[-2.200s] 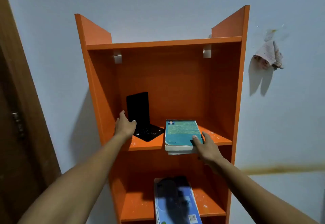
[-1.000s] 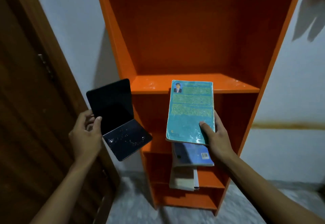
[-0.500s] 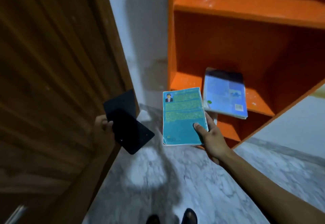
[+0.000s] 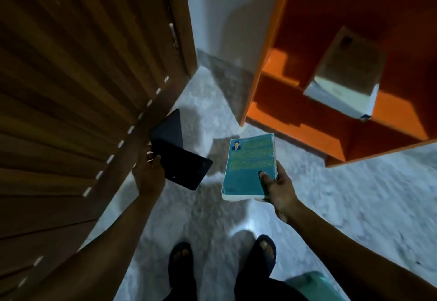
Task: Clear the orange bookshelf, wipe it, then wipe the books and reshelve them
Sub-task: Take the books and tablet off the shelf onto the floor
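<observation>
Gripping a thick teal paperback (image 4: 250, 167) at centre frame, the right hand (image 4: 277, 188) has its thumb on the cover. The left hand (image 4: 148, 175) pinches a glossy black folded bookend (image 4: 177, 157). The orange bookshelf (image 4: 307, 121) at upper right holds one blurred book (image 4: 343, 80), over the marbled floor (image 4: 354, 206).

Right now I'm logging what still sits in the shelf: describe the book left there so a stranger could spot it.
Find the orange bookshelf on the right, opposite the wooden door. On a low shelf board lies a thick book, its pale page edges jutting past the front. Unlike the teal book in the right hand, no one holds it.
</observation>
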Action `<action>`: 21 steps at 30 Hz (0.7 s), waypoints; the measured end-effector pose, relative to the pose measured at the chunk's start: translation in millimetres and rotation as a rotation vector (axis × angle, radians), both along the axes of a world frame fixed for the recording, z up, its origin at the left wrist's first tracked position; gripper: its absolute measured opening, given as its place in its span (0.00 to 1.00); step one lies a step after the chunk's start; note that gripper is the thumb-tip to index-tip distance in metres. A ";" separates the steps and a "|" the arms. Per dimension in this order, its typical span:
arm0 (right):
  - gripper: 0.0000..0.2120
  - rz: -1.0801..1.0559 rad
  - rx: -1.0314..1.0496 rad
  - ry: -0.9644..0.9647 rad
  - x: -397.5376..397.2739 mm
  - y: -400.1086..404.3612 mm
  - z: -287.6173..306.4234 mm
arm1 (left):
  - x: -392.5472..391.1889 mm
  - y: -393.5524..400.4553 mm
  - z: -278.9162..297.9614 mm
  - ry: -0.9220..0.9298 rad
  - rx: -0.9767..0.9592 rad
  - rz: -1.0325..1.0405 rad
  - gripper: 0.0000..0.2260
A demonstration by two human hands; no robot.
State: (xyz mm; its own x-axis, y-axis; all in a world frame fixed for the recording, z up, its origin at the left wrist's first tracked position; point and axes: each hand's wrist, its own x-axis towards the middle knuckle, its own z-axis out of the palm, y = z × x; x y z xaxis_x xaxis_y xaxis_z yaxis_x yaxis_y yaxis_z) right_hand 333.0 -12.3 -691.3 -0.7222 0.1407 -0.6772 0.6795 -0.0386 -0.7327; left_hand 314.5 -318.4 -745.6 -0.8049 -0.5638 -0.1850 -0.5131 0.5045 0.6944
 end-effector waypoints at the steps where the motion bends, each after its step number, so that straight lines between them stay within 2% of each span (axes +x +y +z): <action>1: 0.19 0.002 0.008 -0.008 1.1 -1.0 -29.7 | -0.8 3.1 -24.1 0.038 0.060 0.022 0.13; 2: 0.20 0.007 0.015 -0.016 1.8 -1.2 -58.6 | -3.4 0.0 -59.2 0.084 0.080 0.012 0.12; 5: 0.19 0.030 0.048 -0.019 -1.0 0.6 -137.4 | -8.7 1.8 -139.7 0.034 0.051 0.015 0.09; 6: 0.19 0.041 0.065 -0.013 -3.4 1.5 -160.8 | -11.7 1.4 -164.2 0.067 0.044 -0.016 0.09; 10: 0.18 0.082 0.117 0.041 -12.2 6.0 -240.3 | -25.7 5.0 -235.6 0.155 0.051 -0.126 0.07; 15: 0.21 0.137 0.149 0.119 -18.6 20.1 -301.8 | -47.7 8.3 -287.1 0.257 0.068 -0.303 0.04; 19: 0.25 0.038 0.132 0.110 -17.9 23.2 -343.0 | -69.0 9.1 -315.5 0.292 -0.003 -0.419 0.05; 21: 0.26 0.019 0.153 0.089 -14.6 19.4 -358.7 | -75.9 13.8 -323.3 0.256 0.038 -0.411 0.07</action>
